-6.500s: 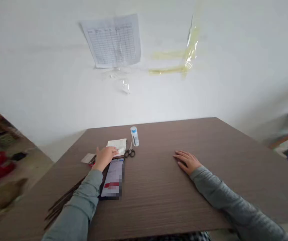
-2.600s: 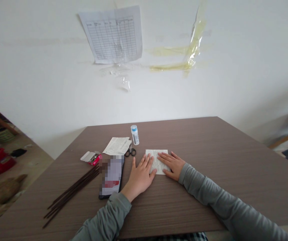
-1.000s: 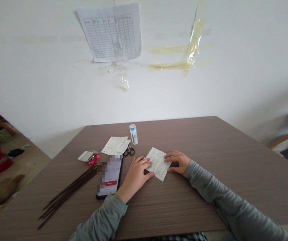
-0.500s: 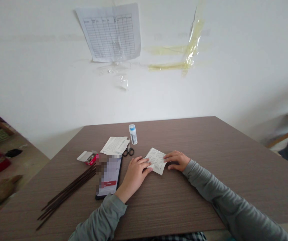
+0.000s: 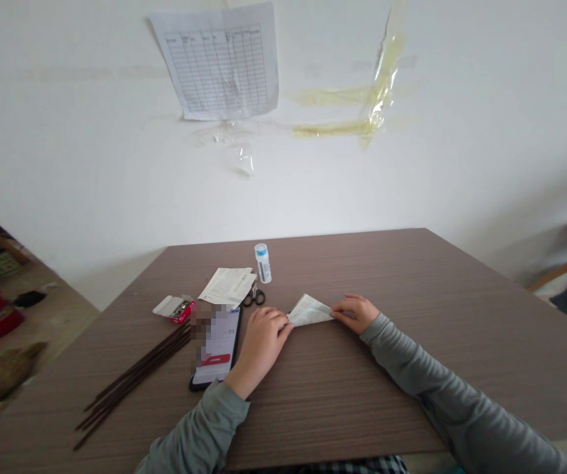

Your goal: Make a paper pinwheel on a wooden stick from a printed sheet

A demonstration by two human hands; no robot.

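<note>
A small printed paper square (image 5: 310,310) lies on the brown table (image 5: 412,368), folded over into a triangle. My left hand (image 5: 262,337) pinches its left corner. Its right corner sits under the fingertips of my right hand (image 5: 359,312). Both hands rest on the tabletop. A phone (image 5: 217,345) lies just left of my left hand.
A stack of printed paper (image 5: 228,286), scissors (image 5: 254,296) and a small white bottle with a blue cap (image 5: 262,263) sit behind the hands. A red box of staples (image 5: 177,309) and several dark thin sticks (image 5: 130,382) lie at the left.
The flat paper was turned to a diamond, then its near corner was folded up to the far corner, making a triangle. Both hands shifted to its left and right corners.
</note>
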